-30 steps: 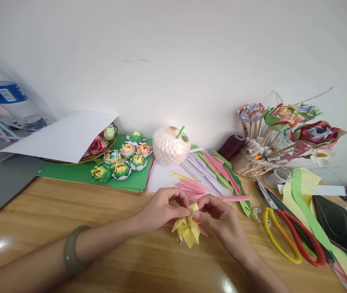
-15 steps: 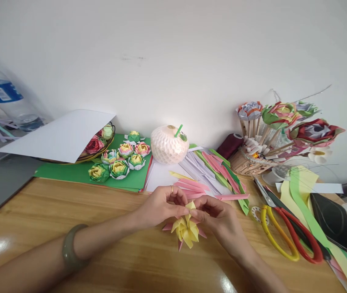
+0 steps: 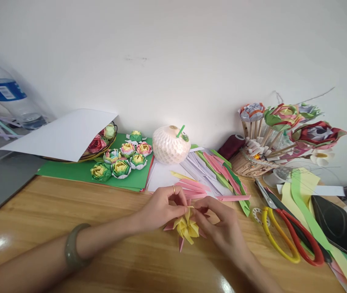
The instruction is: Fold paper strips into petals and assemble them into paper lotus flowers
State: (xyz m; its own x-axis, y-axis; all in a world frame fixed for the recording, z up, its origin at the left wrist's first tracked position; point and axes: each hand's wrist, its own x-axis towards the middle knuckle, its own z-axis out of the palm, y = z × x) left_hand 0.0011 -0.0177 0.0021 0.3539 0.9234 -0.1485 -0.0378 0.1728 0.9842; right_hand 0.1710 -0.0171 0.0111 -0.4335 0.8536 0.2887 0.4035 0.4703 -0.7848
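Observation:
A folded paper flower (image 3: 186, 230) with yellow inner petals and pink outer points is held just above the wooden table, between both hands. My left hand (image 3: 167, 206), a ring on one finger, pinches a yellow petal at the flower's far side. From the right, the thumb and fingers of my right hand (image 3: 219, 215) close on the same area of petals. The fingertips hide part of the flower's far edge. Just beyond the hands lie folded pink paper strips (image 3: 193, 187).
Finished paper flowers (image 3: 121, 167) sit on green paper (image 3: 69, 173) at left. A white textured round lamp-like object (image 3: 171, 145) stands by the wall. Scissors (image 3: 295, 232), a black phone-like slab (image 3: 338, 228) and a basket of stick flowers (image 3: 246, 162) are at right. A water bottle (image 3: 7, 91) leans far left.
The raised yellow petal tip between my fingertips has been pressed lower, and my right fingers have shifted slightly. The whole view has moved a little.

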